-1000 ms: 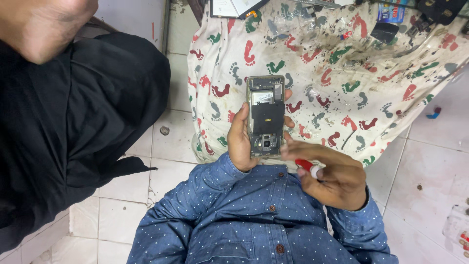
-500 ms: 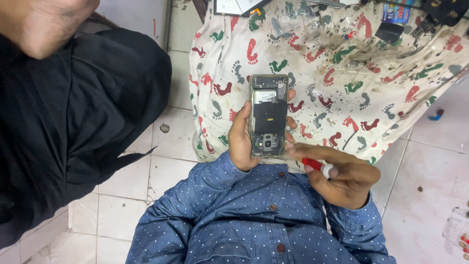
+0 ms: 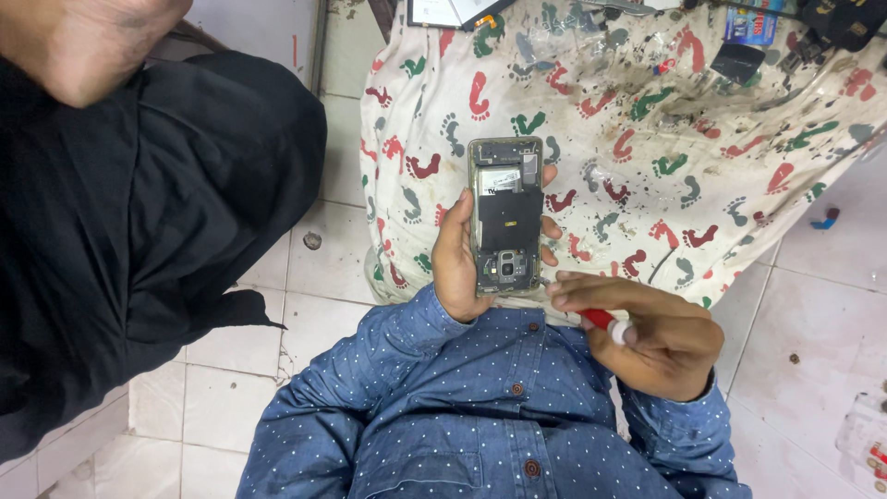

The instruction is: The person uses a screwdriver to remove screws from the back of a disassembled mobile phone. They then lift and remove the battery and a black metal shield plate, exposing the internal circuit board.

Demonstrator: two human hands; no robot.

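Holding is done by the left hand (image 3: 459, 261), which is wrapped around an opened smartphone (image 3: 505, 214) with its back cover off; the thumb side lies along the phone's left edge and the fingertips (image 3: 549, 227) are seen curled over its right edge, so the hand is clamped on the phone. The phone is kept upright in the centre of the view, above a cloth printed with red and green footprints (image 3: 647, 139), with its exposed black inner plate and the camera module near its lower end turned toward the camera. The right hand (image 3: 661, 334) is positioned just right of and below the phone, closed around a small tool with a red handle and white end (image 3: 605, 322). The tool's working tip is hidden behind the fingers, and the index finger is extended to the phone's lower right corner, where it appears to touch the frame. Both forearms are covered by a blue dotted shirt (image 3: 480, 416). At the left, dark trousers (image 3: 139, 231) of another person are seen over a white tiled floor (image 3: 323, 259). At the far edge of the cloth, small parts and tools are scattered, too small to identify.
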